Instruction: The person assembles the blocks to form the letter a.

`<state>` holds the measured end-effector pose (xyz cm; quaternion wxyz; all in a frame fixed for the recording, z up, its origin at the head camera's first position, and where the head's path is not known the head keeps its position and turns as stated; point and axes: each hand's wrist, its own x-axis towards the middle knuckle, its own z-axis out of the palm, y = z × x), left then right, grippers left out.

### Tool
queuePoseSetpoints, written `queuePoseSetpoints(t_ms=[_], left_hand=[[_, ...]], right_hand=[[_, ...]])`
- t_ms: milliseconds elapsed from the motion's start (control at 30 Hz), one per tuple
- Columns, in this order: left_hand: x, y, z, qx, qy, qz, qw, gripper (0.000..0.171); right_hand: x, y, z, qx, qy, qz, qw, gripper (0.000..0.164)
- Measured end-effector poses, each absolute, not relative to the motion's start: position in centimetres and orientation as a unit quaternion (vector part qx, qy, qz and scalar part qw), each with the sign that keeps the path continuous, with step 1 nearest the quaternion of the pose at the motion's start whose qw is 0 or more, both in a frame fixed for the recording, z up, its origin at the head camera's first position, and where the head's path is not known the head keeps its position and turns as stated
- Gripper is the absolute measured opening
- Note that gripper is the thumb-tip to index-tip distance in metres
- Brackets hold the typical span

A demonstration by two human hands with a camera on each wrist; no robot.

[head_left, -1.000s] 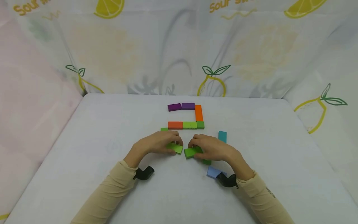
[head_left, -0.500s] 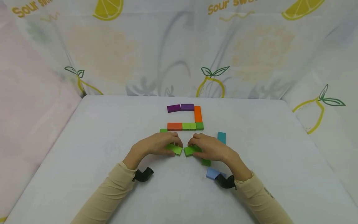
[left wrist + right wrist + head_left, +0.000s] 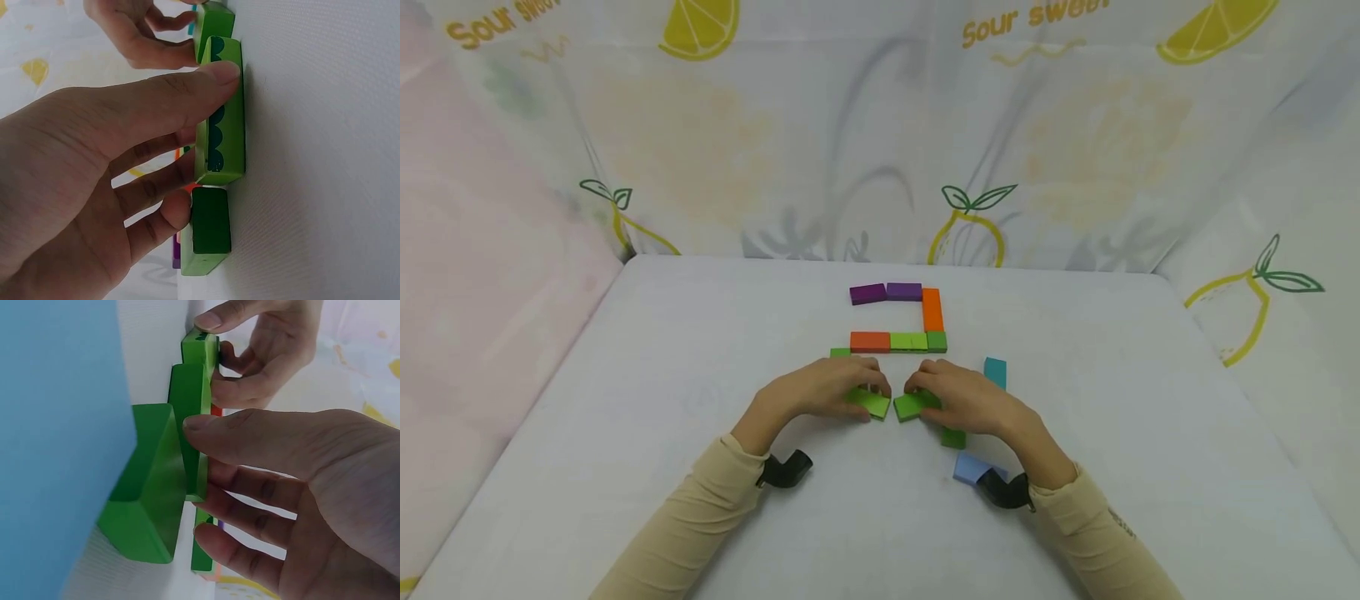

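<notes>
At the middle of the white counter (image 3: 700,333), your left hand (image 3: 823,386) has its thumb and fingers clamped on a lime block (image 3: 874,404), and your right hand (image 3: 966,396) pinches a green block (image 3: 913,407) the same way, thumb on the near side and fingers behind. Both blocks run roughly left to right along their long axes, end toward end, each inner end angled slightly toward you; your head view shows a narrow gap between them. Dark scallops line one face of the lime block. Beyond your hands, a red block (image 3: 870,342), a yellow-green block (image 3: 908,341) and a small green block (image 3: 936,342) form a crosswise row; from its right end an orange block (image 3: 932,310) points away from you, and two purple blocks (image 3: 904,292) stretch left from there. Partly hidden by your right hand are a teal block (image 3: 996,372) and a darker green block (image 3: 953,438), with a pale blue block (image 3: 970,466) near that wrist. On the backdrop (image 3: 850,125), orange lettering (image 3: 990,31) reads "Sour sweet" twice, near drawn lemon slices (image 3: 702,29).
</notes>
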<state>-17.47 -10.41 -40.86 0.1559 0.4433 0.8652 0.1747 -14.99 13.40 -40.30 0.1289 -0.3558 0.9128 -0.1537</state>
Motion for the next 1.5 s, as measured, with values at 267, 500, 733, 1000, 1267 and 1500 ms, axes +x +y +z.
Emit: queuePoseSetpoints(t_ms=[267, 500, 733, 1000, 1267, 1500], left_hand=[[-17.04, -10.49, -40.98, 0.434, 0.865, 0.181, 0.173, 0.032], [-16.71, -10.43, -41.43, 0.438, 0.864, 0.182, 0.169, 0.032], [-16.62, -10.14, -41.39, 0.444, 0.861, 0.178, 0.169, 0.032], [-16.70, -10.27, -41.33, 0.440, 0.866, 0.174, 0.165, 0.032], [-16.80, -10.42, -40.71, 0.441, 0.866, 0.172, 0.161, 0.033], [-16.84, -10.38, -40.67, 0.439, 0.868, 0.170, 0.161, 0.034]], right_hand=[[-14.60, 13.64, -40.07, -0.336, 0.916, -0.168, 0.138, 0.030], [-14.32, 14.02, -40.42, -0.331, 0.919, -0.164, 0.139, 0.029], [-14.00, 14.30, -40.59, -0.330, 0.918, -0.168, 0.138, 0.027], [-14.18, 14.28, -40.41, -0.335, 0.918, -0.169, 0.128, 0.025], [-14.55, 14.15, -40.15, -0.344, 0.915, -0.170, 0.126, 0.025], [-14.65, 14.19, -40.19, -0.349, 0.913, -0.173, 0.122, 0.025]])
